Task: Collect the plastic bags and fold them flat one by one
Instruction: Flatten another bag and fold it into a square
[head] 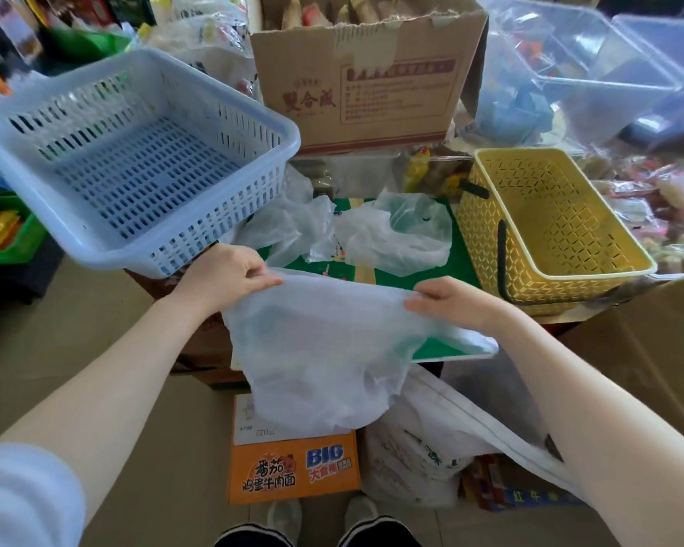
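Plastic bag (324,349), thin and translucent white, hangs spread between both hands over the near edge of the bench (443,347); its lower part droops past that edge toward the floor. The left hand (224,276) pinches the top edge at one corner, fingers and thumb closed on the film, and the right hand (447,300) grips the opposite corner the same way, the two hands held well apart so the top edge runs nearly taut.

To do this step well, I would judge that the top edge should be kept level and stretched, the trapped air shaken out, and the bag laid on the green surface near the front edge before any fold, since the film is limp and will bunch if folded in the air. Smoothing with a flat palm from the middle outward should keep creases from setting crooked.

Two more crumpled bags (395,234) lie toward the middle of the bench, between the blue basket (135,159) at the left edge and the yellow basket (549,230) at the right edge, not yet folded.

Writing: the orange carton (293,471) on the floor reads "BIG" with "番茄鸡蛋牛肉面". The cardboard box (356,73) at the far edge carries red characters, too blurred to read with certainty.
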A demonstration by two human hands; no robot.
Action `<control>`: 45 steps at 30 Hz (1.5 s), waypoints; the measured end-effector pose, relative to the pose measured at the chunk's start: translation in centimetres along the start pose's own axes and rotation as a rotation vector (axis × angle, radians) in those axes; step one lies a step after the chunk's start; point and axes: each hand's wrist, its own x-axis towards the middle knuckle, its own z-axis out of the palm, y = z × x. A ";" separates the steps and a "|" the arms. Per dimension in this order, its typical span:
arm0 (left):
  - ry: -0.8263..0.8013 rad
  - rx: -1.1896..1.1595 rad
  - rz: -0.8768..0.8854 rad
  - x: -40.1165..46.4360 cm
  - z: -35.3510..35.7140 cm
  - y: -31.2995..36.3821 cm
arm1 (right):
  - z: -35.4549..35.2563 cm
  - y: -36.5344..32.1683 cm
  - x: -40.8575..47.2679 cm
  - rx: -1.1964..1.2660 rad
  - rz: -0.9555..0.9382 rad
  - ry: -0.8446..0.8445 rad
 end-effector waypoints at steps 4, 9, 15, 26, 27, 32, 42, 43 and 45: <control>0.045 0.310 -0.210 3.8 -0.2 0.8 | -2.2 0.8 2.6 -0.079 -0.022 0.281; 0.217 0.372 0.068 4.6 7.3 2.0 | -1.3 2.0 8.7 -0.391 0.105 0.399; -0.319 0.416 -0.221 2.5 15.0 -2.1 | 4.8 2.5 9.5 -0.561 -0.080 0.794; -0.074 -0.421 -0.168 1.9 12.3 -3.4 | 14.9 -2.7 4.1 0.327 -0.070 0.415; -0.079 -0.447 -0.139 0.4 11.2 -3.0 | 15.0 -3.3 4.3 0.294 -0.062 0.442; -0.384 -0.139 -0.101 -6.2 10.6 -2.4 | 14.9 -3.5 5.4 0.122 -0.012 0.551; -0.346 -0.159 -0.160 -4.3 11.6 -4.8 | 9.2 2.6 1.0 0.607 0.263 0.687; -0.363 -0.150 -0.136 -3.9 11.7 -4.9 | 8.8 3.4 0.5 0.607 0.312 0.733; -0.397 -0.120 -0.079 -3.3 11.8 -5.0 | 8.6 4.4 -0.1 0.582 0.398 0.794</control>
